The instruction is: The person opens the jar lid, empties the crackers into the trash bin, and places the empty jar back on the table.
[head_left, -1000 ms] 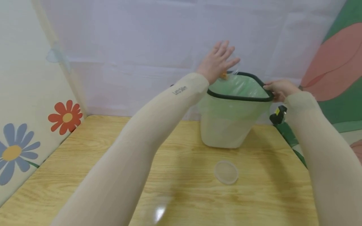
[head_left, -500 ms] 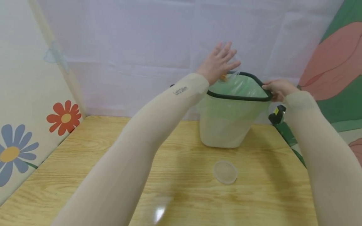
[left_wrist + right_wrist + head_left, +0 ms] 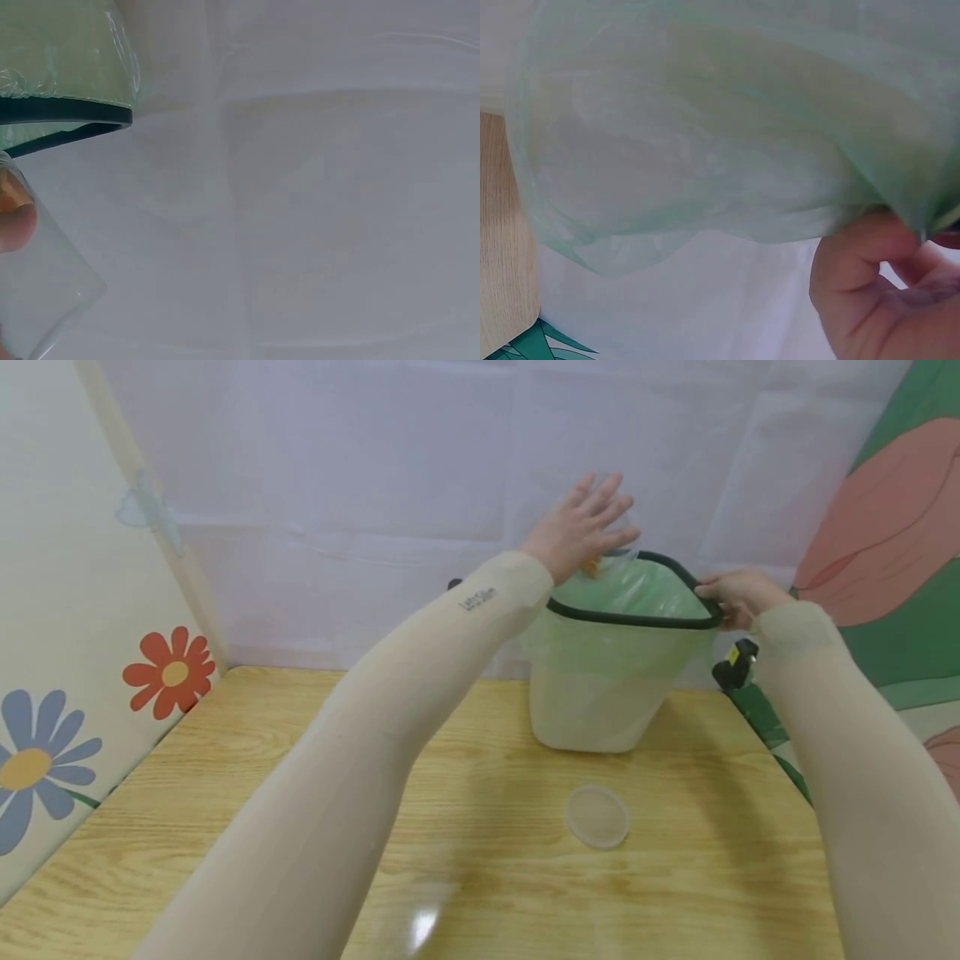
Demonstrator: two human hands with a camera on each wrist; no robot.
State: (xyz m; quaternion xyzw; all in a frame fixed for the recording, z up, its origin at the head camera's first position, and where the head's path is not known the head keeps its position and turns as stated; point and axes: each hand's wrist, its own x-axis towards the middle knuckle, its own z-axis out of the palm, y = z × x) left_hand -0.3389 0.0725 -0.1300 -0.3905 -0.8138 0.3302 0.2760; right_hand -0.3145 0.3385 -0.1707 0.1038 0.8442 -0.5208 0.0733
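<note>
A pale trash bin with a dark rim and a green plastic liner stands at the back of the table, leaning to the right. Above its left rim my left hand holds a clear jar, tipped with its mouth toward the bin. Something orange shows at the jar, mostly hidden by the hand. On the bin's right side my right hand grips the rim. In the right wrist view its fingers pinch rim and overhanging liner.
A round clear lid lies on the wooden table in front of the bin. White cloth hangs behind. Panels painted with flowers and leaves flank the table.
My left hand has turned and dipped slightly toward the bin, and a bit more of the clear jar shows beside it. The right hand keeps its grip; the bin stays put.
</note>
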